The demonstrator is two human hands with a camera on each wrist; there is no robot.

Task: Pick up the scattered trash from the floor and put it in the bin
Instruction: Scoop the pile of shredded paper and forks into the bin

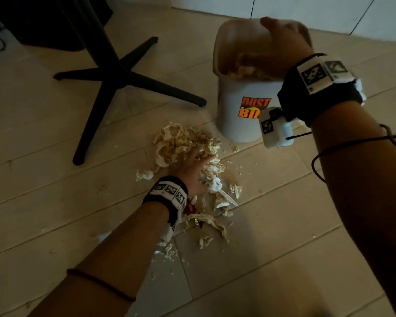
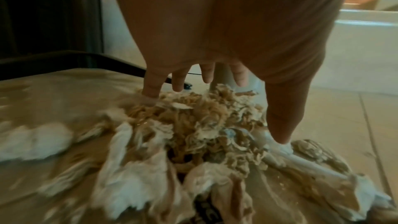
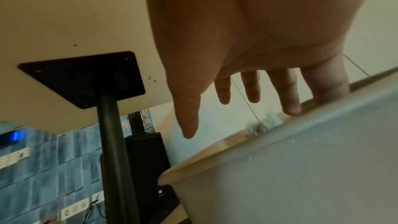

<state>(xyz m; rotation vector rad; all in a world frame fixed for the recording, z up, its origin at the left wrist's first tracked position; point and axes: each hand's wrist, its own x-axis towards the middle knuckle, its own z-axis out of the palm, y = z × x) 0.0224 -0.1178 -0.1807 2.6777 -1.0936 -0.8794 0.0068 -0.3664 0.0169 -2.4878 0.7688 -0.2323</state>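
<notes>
A heap of crumpled beige and white paper trash (image 1: 188,145) lies on the tiled floor in front of the white dust bin (image 1: 238,120). My left hand (image 1: 192,168) rests palm-down on the heap with fingers spread and fairly straight; the left wrist view shows the fingers (image 2: 150,84) touching the trash (image 2: 204,125) and the thumb on a white strip. My right hand (image 1: 281,46) hovers over the bin's mouth, fingers spread and holding nothing, as the right wrist view shows above the bin rim (image 3: 215,156). Some trash (image 1: 245,70) lies inside the bin.
A black four-legged table base (image 1: 114,74) stands left of the bin, its post (image 3: 112,151) rising to the tabletop. Small scraps (image 1: 206,241) and a white plastic strip (image 1: 226,196) are strewn near my left wrist. A white wall runs behind the bin.
</notes>
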